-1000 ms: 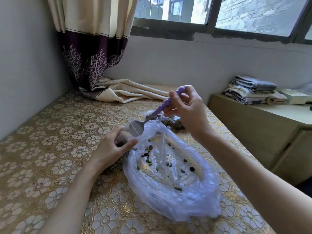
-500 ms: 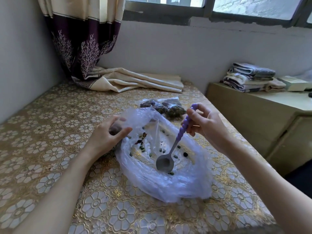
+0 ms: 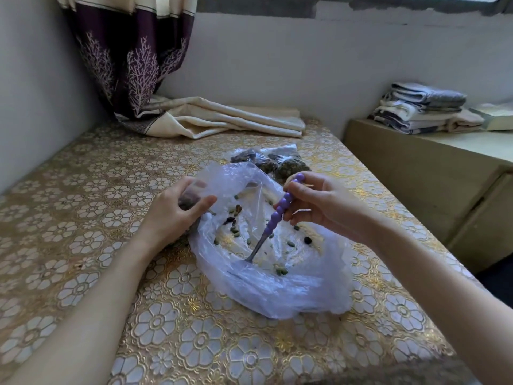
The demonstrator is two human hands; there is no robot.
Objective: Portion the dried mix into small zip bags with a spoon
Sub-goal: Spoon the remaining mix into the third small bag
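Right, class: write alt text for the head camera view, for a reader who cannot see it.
A person's right hand holds a purple-handled spoon tip-down in a big clear plastic bag with a few scattered beans, while the left hand grips a small filled bag at its edge. Filled zip bags lie behind on the floral tablecloth.

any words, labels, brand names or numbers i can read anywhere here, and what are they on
No readable text anywhere in this view.
Filled zip bags: clear plastic, no label showing.
Large plastic bag: plain, no print.
Spoon: beaded purple handle, no marking visible.
Book at the right edge: its cover is too blurred and cut off to read.
Tablecloth and curtain: patterns only, flowers and branches.
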